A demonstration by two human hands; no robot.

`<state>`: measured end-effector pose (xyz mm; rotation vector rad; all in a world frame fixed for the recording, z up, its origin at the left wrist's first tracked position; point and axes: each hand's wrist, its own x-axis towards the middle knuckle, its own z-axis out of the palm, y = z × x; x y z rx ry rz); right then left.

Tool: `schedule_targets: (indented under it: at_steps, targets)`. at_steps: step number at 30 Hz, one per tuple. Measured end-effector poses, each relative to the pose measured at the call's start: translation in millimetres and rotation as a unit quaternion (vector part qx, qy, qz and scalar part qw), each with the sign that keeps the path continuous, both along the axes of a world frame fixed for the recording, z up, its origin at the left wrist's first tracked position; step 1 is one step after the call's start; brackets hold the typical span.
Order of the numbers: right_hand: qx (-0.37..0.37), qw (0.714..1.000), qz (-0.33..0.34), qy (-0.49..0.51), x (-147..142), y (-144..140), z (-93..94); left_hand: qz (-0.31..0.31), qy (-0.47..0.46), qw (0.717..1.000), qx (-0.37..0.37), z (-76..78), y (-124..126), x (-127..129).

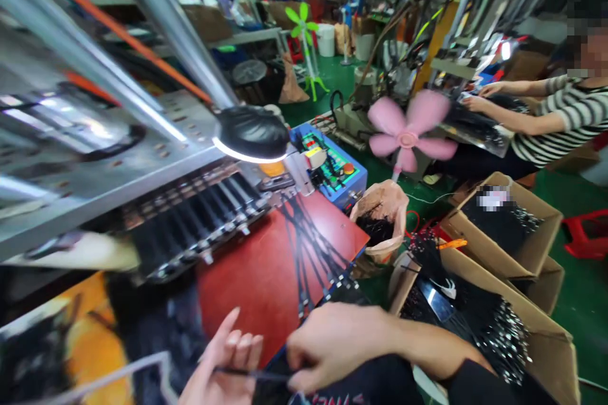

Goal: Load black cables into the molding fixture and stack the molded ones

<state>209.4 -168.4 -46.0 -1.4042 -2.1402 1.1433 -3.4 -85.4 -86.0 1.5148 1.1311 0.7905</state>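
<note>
Machine frame [95,158] fills the left; its fixture row [199,221] of black cables sits at the back edge of the red worktop [256,278]. To my right, open cardboard boxes [503,323] hold more black cable stock; a pink fan [408,136] stands beyond. A co-worker in a striped sleeve [565,114] works at the next station. A fan of loose black cables [308,247] lies across the worktop, running away from me toward the fixture. Both hands are low, near my body. Right hand [337,342] closed, pinching one end of a thin black cable [251,374]. Left hand [223,367] palm up, fingers half curled, cable resting across them. Its long axis runs left to right between the hands.
</note>
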Motion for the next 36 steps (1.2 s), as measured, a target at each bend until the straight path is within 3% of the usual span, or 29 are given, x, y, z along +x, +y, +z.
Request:
schedule_targets:
  at_steps: [1, 3, 5, 7, 9, 11, 14, 18, 22, 26, 28, 30, 31, 33, 36]
  targets:
    - [-0.023, 0.999, -0.03, 0.019, 15, -15, -3.2, 0.071, -0.079, 0.989, -0.103, 6.0, -7, 6]
    - [-0.025, 0.967, -0.255, -0.016, 43, -34, -19.7, 0.132, -0.179, 0.957, -0.185, 16.5, -18, 22]
    - [-0.002, 0.9, -0.423, -0.101, 61, -41, -44.9, 0.113, -0.19, 0.952, -0.211, 20.8, -25, 36]
    - [0.015, 0.861, -0.484, -0.155, 67, -42, -69.8, 0.073, -0.164, 0.957, -0.226, 18.7, -29, 44]
    - [0.024, 0.867, -0.474, -0.15, 65, -42, -86.2, 0.042, -0.147, 0.96, -0.234, 13.2, -30, 47]
    - [0.041, 0.884, -0.453, -0.111, 62, -42, -90.6, 0.017, -0.141, 0.96, -0.24, 7.6, -30, 49]
    - [0.071, 0.892, -0.445, -0.024, 60, -42, -80.3, -0.021, -0.135, 0.957, -0.255, 2.3, -29, 56]
    - [0.052, 0.884, -0.454, 0.098, 53, -42, -64.5, -0.084, -0.144, 0.947, -0.276, -2.0, -26, 72]
    - [-0.027, 0.875, -0.438, 0.207, 27, -48, -61.4, -0.05, -0.218, 0.914, -0.338, -2.2, -18, 84]
    - [-0.137, 0.925, -0.272, 0.227, 9, -66, -53.2, -0.033, -0.292, 0.843, -0.45, 6.4, -9, 85]
    - [-0.186, 0.95, -0.153, 0.2, 15, -70, -46.3, -0.053, -0.318, 0.836, -0.444, 11.6, -9, 81]
    - [-0.209, 0.955, -0.087, 0.192, 28, -64, -40.0, -0.095, -0.326, 0.849, -0.405, 15.5, -15, 74]
    - [-0.207, 0.952, -0.091, 0.207, 33, -57, -37.5, -0.12, -0.317, 0.858, -0.386, 16.7, -20, 71]
    - [-0.177, 0.927, -0.178, 0.278, 37, -36, -34.0, -0.164, -0.267, 0.881, -0.354, 18.9, -31, 63]
    - [-0.095, 0.858, -0.328, 0.384, 21, -1, -30.6, -0.206, -0.148, 0.923, -0.29, 26.1, -44, 51]
